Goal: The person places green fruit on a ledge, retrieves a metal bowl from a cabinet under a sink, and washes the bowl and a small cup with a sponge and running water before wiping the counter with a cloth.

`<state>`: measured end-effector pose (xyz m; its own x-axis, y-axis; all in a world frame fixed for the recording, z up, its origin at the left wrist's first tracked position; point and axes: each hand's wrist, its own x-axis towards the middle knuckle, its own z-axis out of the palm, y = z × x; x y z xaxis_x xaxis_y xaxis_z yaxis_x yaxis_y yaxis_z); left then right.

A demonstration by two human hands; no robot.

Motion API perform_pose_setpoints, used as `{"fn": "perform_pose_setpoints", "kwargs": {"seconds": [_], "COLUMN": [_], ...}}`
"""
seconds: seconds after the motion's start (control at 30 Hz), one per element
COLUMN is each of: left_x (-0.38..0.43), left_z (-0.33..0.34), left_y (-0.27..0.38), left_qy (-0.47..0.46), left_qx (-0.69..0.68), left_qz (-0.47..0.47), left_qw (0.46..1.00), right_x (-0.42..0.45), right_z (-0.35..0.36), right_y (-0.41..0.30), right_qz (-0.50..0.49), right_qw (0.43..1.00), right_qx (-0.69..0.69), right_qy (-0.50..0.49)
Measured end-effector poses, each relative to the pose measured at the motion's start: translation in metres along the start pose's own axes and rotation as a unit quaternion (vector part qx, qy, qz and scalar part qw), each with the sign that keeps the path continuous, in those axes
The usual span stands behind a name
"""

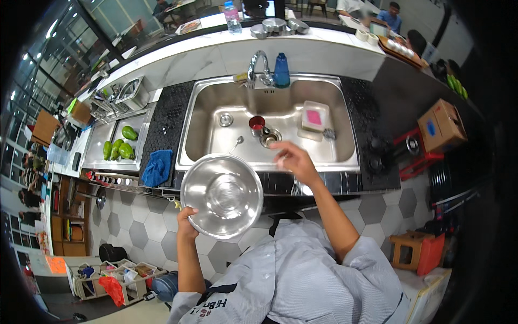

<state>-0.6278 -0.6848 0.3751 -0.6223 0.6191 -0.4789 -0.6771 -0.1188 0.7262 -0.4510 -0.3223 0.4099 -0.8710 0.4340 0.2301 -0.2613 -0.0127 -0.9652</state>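
Note:
My left hand (188, 222) grips the rim of a shiny stainless steel bowl (222, 196), its thumb over the edge, in front of the sink. Over the sink's front edge hangs my right hand (293, 160), fingers apart and slightly blurred, with nothing seen in it. The steel sink (206, 137) holds a red-lined metal cup (257, 124) beside the drain (271, 138), a spoon (238, 141) and a drain strainer (226, 119). At the sink's right lie a plastic container (315, 115) with something pink inside and a metal scourer (329, 134).
Behind the sink stand a chrome faucet (259, 67) and a blue bottle (282, 71). A blue cloth (158, 167) lies on the left counter, near green fruits (121, 149) on a steel tray. At right, a cardboard box (442, 124) rests on a red stool. People sit beyond the ledge.

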Motion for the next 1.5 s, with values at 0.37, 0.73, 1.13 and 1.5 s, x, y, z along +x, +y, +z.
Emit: {"fn": "perform_pose_setpoints", "kwargs": {"seconds": [0.37, 0.73, 1.13, 1.5], "left_x": [0.1, 0.307, 0.388, 0.345], "left_z": [0.087, 0.112, 0.176, 0.157], "left_y": [0.017, -0.024, -0.02, -0.024], "left_qy": [0.185, 0.004, -0.203, -0.134], "left_qx": [-0.006, 0.161, 0.381, 0.101], "left_qz": [0.042, -0.145, 0.129, -0.388], "left_qw": [0.982, 0.976, 0.893, 0.906], "right_x": [0.271, 0.201, 0.21, 0.152], "right_z": [-0.089, -0.089, -0.021, -0.067], "right_y": [0.142, 0.123, 0.097, 0.124], "right_qz": [0.118, 0.095, 0.215, 0.262], "right_qw": [0.798, 0.941, 0.976, 0.873], "right_qx": [-0.58, -0.288, -0.027, -0.341], "right_qy": [-0.116, 0.149, 0.036, 0.229]}}
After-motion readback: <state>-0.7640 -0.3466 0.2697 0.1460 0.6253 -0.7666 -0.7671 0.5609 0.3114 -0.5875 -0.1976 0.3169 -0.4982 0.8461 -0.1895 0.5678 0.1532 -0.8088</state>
